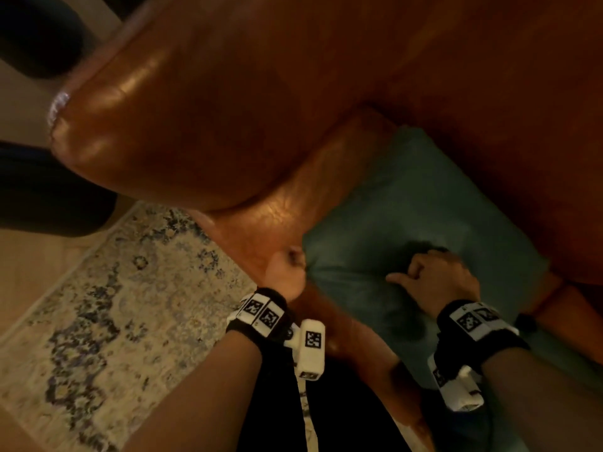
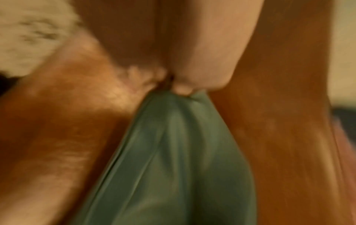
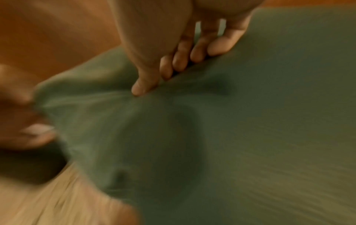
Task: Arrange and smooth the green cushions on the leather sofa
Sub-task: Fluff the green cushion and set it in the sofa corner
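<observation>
A green cushion (image 1: 408, 203) lies flat on the seat of the brown leather sofa (image 1: 202, 102), close to the armrest. My left hand (image 1: 292, 264) pinches the cushion's near left corner; the left wrist view shows that hand (image 2: 181, 89) with the green cushion (image 2: 173, 152) gathered into folds under its fingertips. My right hand (image 1: 424, 265) sits on the cushion's face with fingers curled. In the right wrist view my right hand (image 3: 163, 71) digs fingertips and thumb into the green cushion (image 3: 250, 121), and creases run from it toward my left hand (image 3: 29, 121).
The padded armrest (image 1: 146, 125) rises left of the cushion. A patterned rug (image 1: 107, 314) covers the floor on the left. Dark rounded furniture (image 1: 42, 197) stands beyond the rug. Green fabric (image 1: 554, 360) continues under my right forearm toward the seat's front edge.
</observation>
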A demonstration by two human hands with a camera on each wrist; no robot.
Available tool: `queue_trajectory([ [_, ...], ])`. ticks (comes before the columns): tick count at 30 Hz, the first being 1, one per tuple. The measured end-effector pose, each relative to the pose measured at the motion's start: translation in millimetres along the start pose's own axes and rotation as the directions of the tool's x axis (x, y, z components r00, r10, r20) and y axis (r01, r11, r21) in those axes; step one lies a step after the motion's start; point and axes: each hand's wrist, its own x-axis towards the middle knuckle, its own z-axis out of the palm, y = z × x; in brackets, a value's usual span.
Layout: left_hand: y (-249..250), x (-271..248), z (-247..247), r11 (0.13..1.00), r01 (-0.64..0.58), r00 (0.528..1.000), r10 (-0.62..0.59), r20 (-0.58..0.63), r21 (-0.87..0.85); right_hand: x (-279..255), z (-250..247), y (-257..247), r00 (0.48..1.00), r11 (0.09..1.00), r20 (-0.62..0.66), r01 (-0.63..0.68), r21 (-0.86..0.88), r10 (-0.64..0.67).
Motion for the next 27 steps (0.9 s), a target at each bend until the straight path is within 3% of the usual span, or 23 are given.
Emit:
queue_trajectory([
  [1, -5, -1, -2, 0.979, 0.072, 0.979, -0.106, -0.175, -0.191, 2, -2, 1, 0.999, 0.999, -0.017, -0.036, 0.016, 0.037],
  [2, -9, -3, -1, 0.919, 0.114, 0.923, -0.238, -0.302, -0.377, 3, -2, 0, 0.998, 0.998, -0.005, -0.061, 0.007, 0.061],
  [4, -16, 0, -2, 0.706, 0.185, 0.806, -0.507, -0.305, -0.684, 7, 2, -10, 0.997, 0.997, 0.056, -0.052, -0.057, 0.056],
  [5, -16, 1, -2, 0.617, 0.224, 0.791, -0.567, -0.229, -0.754, 8, 7, -14, 0.996, 0.997, 0.075, -0.049, -0.066, 0.054],
  [6, -21, 7, -1, 0.597, 0.241, 0.797, -0.572, -0.195, -0.765, 9, 11, -16, 0.996, 0.997, 0.075, -0.05, -0.054, 0.054],
  [9, -23, 10, -14, 0.864, 0.211, 0.928, -0.324, -0.185, -0.456, 10, 18, -16, 0.997, 0.998, 0.052, -0.058, -0.006, 0.058],
  [11, -24, 12, -25, 0.975, 0.117, 0.988, -0.133, -0.073, -0.19, 13, 16, -16, 0.995, 0.997, 0.064, -0.07, -0.011, 0.071],
  [14, -31, 21, -36, 0.99, -0.051, 0.998, 0.046, 0.045, 0.135, 16, 15, -17, 0.996, 0.998, 0.066, -0.065, -0.023, 0.066],
  [16, -31, 20, -40, 0.982, -0.035, 0.999, 0.042, -0.035, 0.183, 16, 16, -15, 0.995, 0.997, 0.06, -0.076, -0.009, 0.076],
  [18, -34, 16, -39, 0.987, 0.145, 0.961, -0.157, -0.227, -0.069, 17, 14, -15, 0.994, 0.995, 0.035, -0.101, 0.019, 0.101],
  [19, -31, 10, -34, 0.93, 0.22, 0.912, -0.304, -0.277, -0.296, 17, 12, -17, 0.994, 0.994, 0.033, -0.107, 0.023, 0.106],
  [21, -23, -2, -27, 0.698, 0.306, 0.808, -0.55, -0.212, -0.647, 15, 12, -21, 0.992, 0.995, 0.073, -0.103, 0.002, 0.103],
  [23, -11, -4, -25, 0.418, 0.269, 0.735, -0.671, -0.096, -0.868, 13, 14, -22, 0.99, 0.995, 0.097, -0.099, -0.021, 0.101],
  [24, -13, -2, -25, 0.393, 0.258, 0.743, -0.665, -0.079, -0.882, 12, 15, -22, 0.991, 0.995, 0.087, -0.098, -0.014, 0.099],
  [27, -32, 11, -35, 0.692, 0.251, 0.892, -0.436, -0.115, -0.676, 14, 21, -23, 0.994, 0.995, 0.052, -0.098, 0.017, 0.097],
])
